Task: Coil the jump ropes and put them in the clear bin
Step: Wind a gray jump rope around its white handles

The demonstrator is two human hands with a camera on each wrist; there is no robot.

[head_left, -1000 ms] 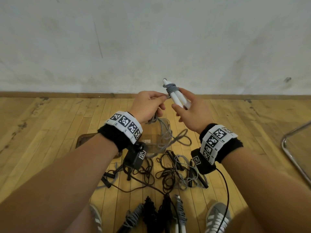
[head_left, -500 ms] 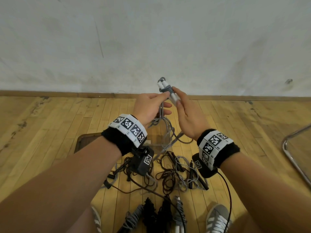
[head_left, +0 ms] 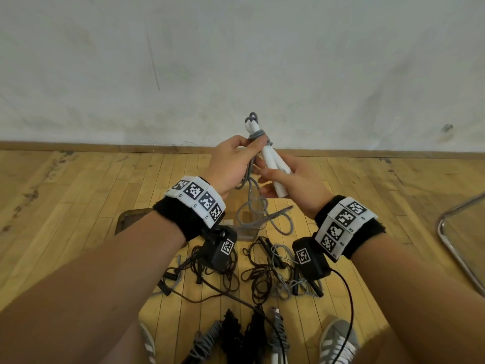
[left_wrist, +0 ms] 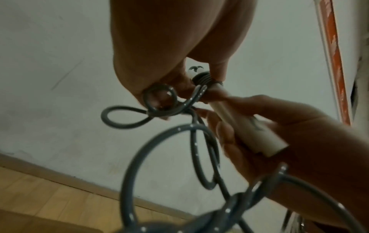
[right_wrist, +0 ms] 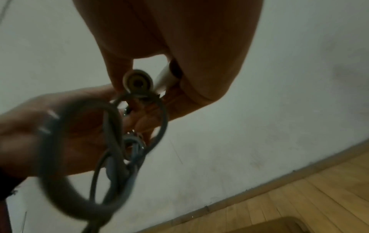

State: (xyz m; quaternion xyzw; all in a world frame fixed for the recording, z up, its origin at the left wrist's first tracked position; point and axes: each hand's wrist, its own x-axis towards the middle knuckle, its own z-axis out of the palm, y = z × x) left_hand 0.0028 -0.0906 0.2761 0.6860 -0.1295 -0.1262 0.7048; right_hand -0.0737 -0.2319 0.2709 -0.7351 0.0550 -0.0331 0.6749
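Observation:
My right hand (head_left: 286,179) grips the two white handles (head_left: 273,164) of a grey jump rope, held side by side and tilted up to the left. Several turns of grey cord (head_left: 258,135) are wound round their upper ends. My left hand (head_left: 233,161) pinches the cord (left_wrist: 159,100) just beside those turns. The loose cord (head_left: 262,214) hangs in loops down over the clear bin (head_left: 249,228) on the floor. In the left wrist view the wound turns (left_wrist: 203,78) and one handle (left_wrist: 245,132) show clearly. The right wrist view shows the handle ends (right_wrist: 137,82) and blurred loops (right_wrist: 111,141).
Tangled black, brown and grey ropes (head_left: 262,274) lie on the wooden floor (head_left: 78,206) below my wrists. Coiled ropes (head_left: 236,334) lie between my shoes (head_left: 338,340). A brown mat (head_left: 131,219) sits left of the bin. A metal chair frame (head_left: 456,248) stands right. A white wall (head_left: 236,61) rises ahead.
The handles tipped up and leftward and came back down slightly. My left hand carried the cord round them, adding turns. Both hands drifted a little toward me.

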